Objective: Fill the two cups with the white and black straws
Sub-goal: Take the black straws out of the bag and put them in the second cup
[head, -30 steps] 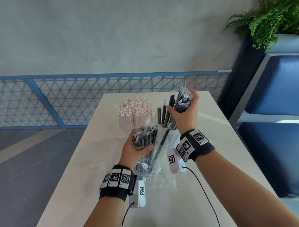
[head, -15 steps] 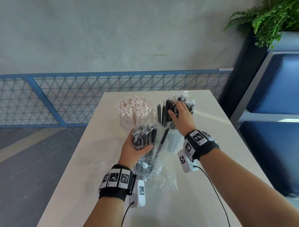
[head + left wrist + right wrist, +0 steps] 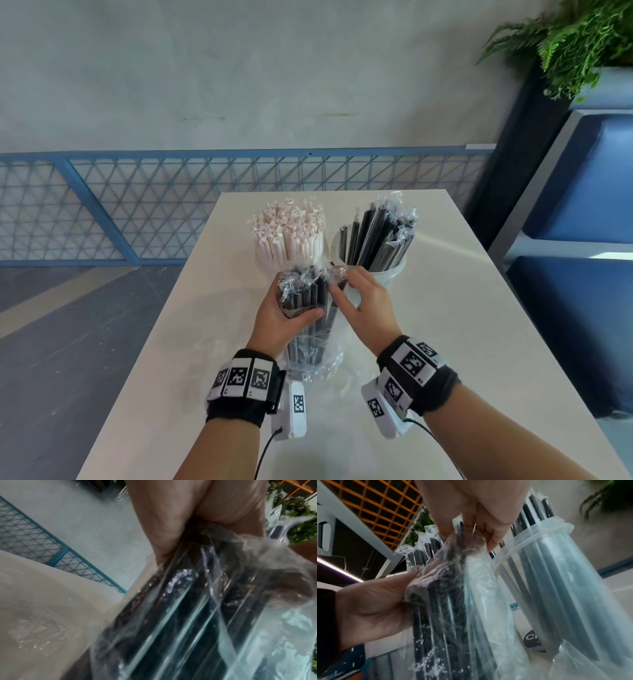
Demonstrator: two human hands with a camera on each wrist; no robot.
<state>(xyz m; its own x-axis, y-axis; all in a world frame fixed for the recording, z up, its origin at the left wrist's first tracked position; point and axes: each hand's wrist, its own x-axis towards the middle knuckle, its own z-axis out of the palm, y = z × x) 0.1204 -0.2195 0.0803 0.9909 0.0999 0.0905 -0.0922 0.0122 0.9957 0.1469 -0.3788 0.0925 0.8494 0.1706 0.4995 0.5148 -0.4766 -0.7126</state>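
Pinching fingertips (image 3: 494,539) of my right hand (image 3: 368,308) pluck black wrapped straws from the clear plastic bag (image 3: 310,329) my left hand (image 3: 281,317) grips at centre frame. I should lift straight, then drop them into the translucent cup (image 3: 390,274) upper right.

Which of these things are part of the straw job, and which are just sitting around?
Part of the job: white straws, black straws, right-hand cup, bag of black straws, left hand, right hand.

Just around: table, fern, blue railing.

Glossy crinkled clear plastic wraps the black straws (image 3: 308,298); the table (image 3: 479,325) looks smooth, matt.
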